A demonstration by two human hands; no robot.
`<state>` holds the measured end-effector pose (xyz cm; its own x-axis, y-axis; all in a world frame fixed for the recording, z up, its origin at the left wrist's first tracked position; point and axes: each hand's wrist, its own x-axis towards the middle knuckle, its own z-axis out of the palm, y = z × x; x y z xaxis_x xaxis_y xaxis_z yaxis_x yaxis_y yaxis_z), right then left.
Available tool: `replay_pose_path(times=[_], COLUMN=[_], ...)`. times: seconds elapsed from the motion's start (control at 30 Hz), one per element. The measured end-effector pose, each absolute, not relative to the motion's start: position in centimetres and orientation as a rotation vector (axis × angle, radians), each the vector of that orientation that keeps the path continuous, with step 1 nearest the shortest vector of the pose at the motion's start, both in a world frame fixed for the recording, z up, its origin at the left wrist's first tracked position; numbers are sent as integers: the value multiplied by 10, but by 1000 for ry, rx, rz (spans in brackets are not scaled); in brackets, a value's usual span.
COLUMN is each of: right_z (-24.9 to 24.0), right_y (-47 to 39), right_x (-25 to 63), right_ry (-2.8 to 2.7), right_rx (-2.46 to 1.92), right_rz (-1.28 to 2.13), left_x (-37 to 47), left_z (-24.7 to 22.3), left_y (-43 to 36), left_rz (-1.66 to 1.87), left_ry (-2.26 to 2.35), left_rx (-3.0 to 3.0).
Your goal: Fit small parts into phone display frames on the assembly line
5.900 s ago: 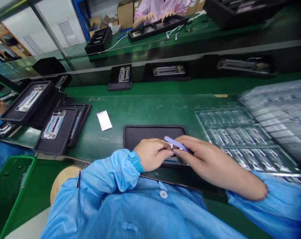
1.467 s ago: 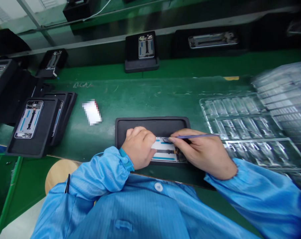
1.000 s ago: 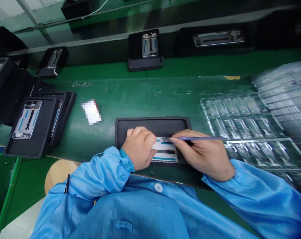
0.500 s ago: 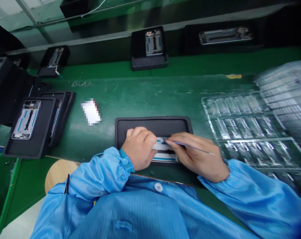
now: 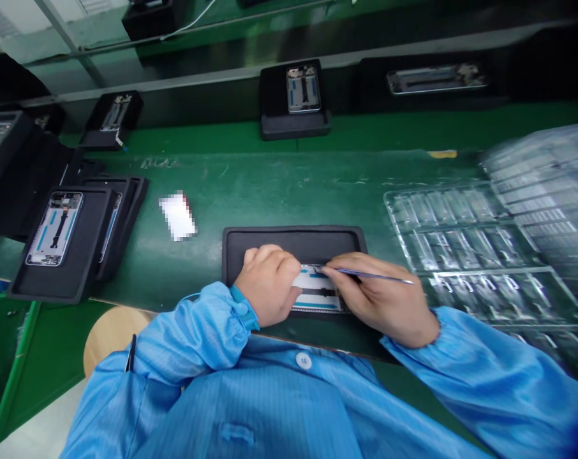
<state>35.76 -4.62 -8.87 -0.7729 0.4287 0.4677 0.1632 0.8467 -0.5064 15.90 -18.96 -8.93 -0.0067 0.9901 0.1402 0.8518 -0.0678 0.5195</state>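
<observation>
A phone frame [image 5: 314,298] with blue strips and a black flex strip lies in a black tray [image 5: 293,238] near the front table edge. My left hand [image 5: 268,285] is closed around its left end, thumb on the near side. My right hand [image 5: 382,296] pinches a thin metal tool [image 5: 375,275], like tweezers; its handle points right. The tool's tip is at the upper blue strip of the frame, partly hidden by my fingertips. Both hands rest over the tray, a short gap apart.
Stacked trays with phone frames [image 5: 54,228] stand at the left. A white card [image 5: 178,217] lies left of centre. Clear plastic trays [image 5: 480,245] cover the right side. More frames on black blocks [image 5: 296,126] line the back. A round stool [image 5: 110,335] is below left.
The view has shifted slightly. The outer end of the tool in my right hand has tipped up a little. My left hand keeps its hold on the phone frame.
</observation>
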Motion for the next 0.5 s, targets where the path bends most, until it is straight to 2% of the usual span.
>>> replay_pose_path(times=[0.17, 0.3, 0.4, 0.5], right_z=[-79, -63, -65, -80], right_y=[-41, -50, -73, -96], right_x=[363, 386, 397, 387], right_ry=[-2438, -2463, -2704, -2902], right_rx=[-436, -365, -175, -158], right_rz=[598, 561, 420, 308], left_x=[161, 138, 112, 95], left_z=[-88, -82, -84, -93], left_y=[-193, -207, -221, -228], left_rz=[902, 1144, 1131, 1027], left_ry=[2009, 2367, 2566, 2578], left_rx=[2000, 1859, 1631, 1372])
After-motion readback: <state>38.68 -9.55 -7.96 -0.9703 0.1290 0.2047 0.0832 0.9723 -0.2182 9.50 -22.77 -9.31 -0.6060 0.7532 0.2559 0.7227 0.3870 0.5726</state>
